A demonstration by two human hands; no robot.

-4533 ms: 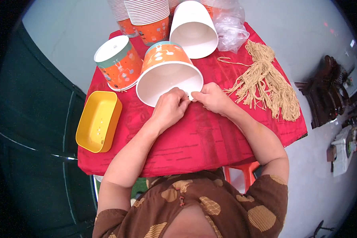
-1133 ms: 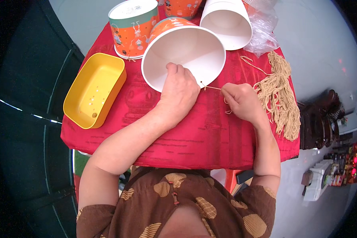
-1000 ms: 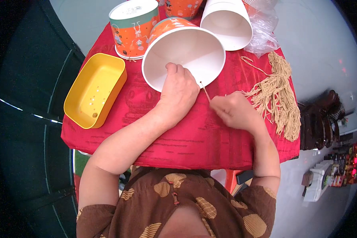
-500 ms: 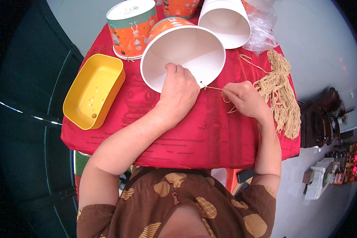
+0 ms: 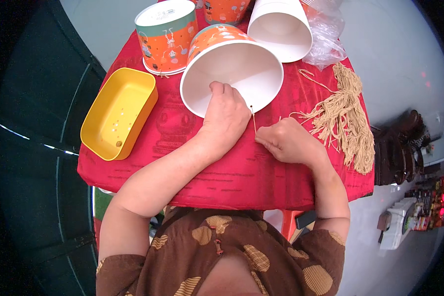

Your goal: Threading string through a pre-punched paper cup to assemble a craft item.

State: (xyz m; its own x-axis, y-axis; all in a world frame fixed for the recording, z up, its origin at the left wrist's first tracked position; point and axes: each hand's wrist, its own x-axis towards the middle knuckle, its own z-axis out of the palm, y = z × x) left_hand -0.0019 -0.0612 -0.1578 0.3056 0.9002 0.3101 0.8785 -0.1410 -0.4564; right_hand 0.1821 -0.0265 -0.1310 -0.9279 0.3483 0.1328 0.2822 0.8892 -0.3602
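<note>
An orange paper bucket (image 5: 232,74) lies on its side, its white open mouth toward me. My left hand (image 5: 226,114) is closed over the bucket's near rim, fingers curled inside; its thumb is hidden. Right of that hand, a small dark hole shows near the rim, and a tan string (image 5: 254,122) runs from it. The string leads down to my right hand (image 5: 287,142), which pinches it close to the bucket. Beyond the right hand lies a loose bundle of tan strings (image 5: 348,113).
A yellow tray (image 5: 103,108) at the left holds tiny pale bits and one brownish bead. Behind stand an upside-down orange bucket (image 5: 167,42), a white bucket on its side (image 5: 281,37) and crumpled clear plastic (image 5: 325,34). A red cloth (image 5: 222,182) covers the table.
My right hand has moved left and nearer to me, so the string now hangs down from the hole instead of stretching right. The bucket has shifted slightly right.
</note>
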